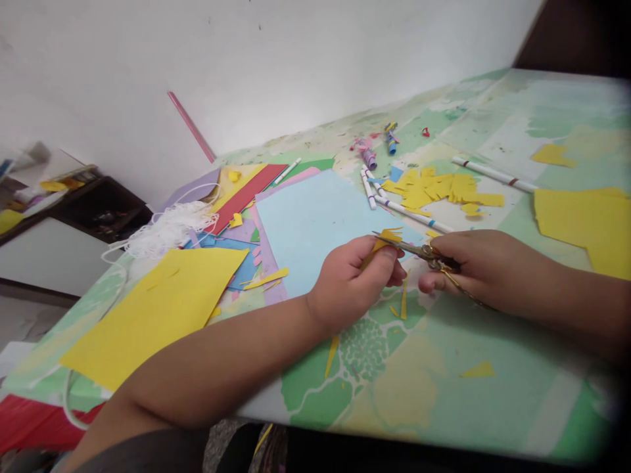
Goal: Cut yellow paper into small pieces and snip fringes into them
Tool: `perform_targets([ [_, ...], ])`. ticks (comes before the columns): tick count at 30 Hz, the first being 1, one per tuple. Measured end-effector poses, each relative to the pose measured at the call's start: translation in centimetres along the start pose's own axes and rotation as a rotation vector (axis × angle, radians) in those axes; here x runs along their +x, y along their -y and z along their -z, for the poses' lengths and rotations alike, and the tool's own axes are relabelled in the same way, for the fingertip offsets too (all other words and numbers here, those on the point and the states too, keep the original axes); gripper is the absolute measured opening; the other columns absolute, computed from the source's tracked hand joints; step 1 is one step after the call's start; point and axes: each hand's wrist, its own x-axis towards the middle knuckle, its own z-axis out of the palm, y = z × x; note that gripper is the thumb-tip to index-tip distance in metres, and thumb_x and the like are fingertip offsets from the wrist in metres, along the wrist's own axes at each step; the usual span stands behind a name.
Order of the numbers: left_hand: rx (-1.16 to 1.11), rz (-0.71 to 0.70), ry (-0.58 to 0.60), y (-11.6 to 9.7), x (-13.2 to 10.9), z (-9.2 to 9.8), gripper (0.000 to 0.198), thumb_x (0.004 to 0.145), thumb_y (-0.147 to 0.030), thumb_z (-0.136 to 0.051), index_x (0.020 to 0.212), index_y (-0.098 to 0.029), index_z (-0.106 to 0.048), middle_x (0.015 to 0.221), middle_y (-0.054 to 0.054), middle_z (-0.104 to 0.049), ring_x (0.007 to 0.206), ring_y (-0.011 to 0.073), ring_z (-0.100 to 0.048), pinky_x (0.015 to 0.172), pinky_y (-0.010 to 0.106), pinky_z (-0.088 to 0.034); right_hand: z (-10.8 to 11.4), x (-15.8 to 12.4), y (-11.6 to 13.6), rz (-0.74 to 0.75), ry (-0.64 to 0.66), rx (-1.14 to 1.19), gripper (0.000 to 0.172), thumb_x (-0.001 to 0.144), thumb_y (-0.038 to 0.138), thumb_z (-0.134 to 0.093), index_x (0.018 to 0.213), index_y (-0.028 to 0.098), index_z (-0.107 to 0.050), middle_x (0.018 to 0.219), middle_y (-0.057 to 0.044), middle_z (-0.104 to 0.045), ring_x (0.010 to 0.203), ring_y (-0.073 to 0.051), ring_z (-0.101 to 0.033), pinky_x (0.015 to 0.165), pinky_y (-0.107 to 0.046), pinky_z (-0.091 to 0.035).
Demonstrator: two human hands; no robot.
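My left hand (362, 272) pinches a small yellow paper strip (382, 244) whose far end is cut into a thin fringe. In my right hand (473, 266) is a pair of scissors (419, 250) with gold-coloured handles, the fingers wrapped round them. The blades lie across the fringed end of the strip, close to my left fingertips. Behind the hands, a heap of fringed yellow paper pieces (438, 187) lies on the table. A light blue sheet (315, 223) is spread just beyond my left hand.
A large yellow sheet (162, 315) lies at the left, near a tangle of white string (165, 230). White markers (414, 213) and small rolled paper figures (391, 139) sit towards the back. Another yellow sheet (586, 220) is at the right. Yellow scraps (479, 370) dot the patterned tablecloth (497, 414).
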Motion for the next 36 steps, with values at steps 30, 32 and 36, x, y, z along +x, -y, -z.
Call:
perform_targets([
  [30,-0.046,0.107,-0.120,-0.31,0.60,0.02,0.022,0.077,-0.025,-0.047,0.058,-0.016,-0.053,0.048,-0.004,-0.054,0.047,0.0055,-0.052,0.051,0.019,-0.042,-0.77,0.09,-0.52,-0.004,-0.088,-0.038,0.051,0.069,0.072,-0.036,0.056,0.022,-0.038,0.050,0.000,-0.046,0.045,-0.013,-0.040,0.042,-0.026,-0.026],
  [32,-0.034,0.100,-0.116,-0.36,0.56,0.02,0.023,0.076,-0.025,-0.047,0.056,-0.016,-0.053,0.048,-0.004,-0.054,0.048,0.0056,-0.051,0.051,0.019,-0.042,-0.73,0.08,-0.50,-0.010,-0.082,-0.033,0.051,0.069,0.071,-0.036,0.057,0.022,-0.039,0.051,0.000,-0.046,0.045,-0.013,-0.040,0.043,-0.026,-0.026],
  [36,0.018,0.096,-0.114,-0.41,0.51,0.06,0.024,0.076,-0.024,-0.047,0.054,-0.017,-0.053,0.049,-0.003,-0.054,0.050,0.0066,-0.051,0.053,0.021,-0.043,-0.51,0.00,-0.37,-0.006,-0.061,-0.007,0.048,0.071,0.069,-0.037,0.060,0.023,-0.040,0.054,-0.001,-0.048,0.048,-0.015,-0.043,0.044,-0.028,-0.030],
])
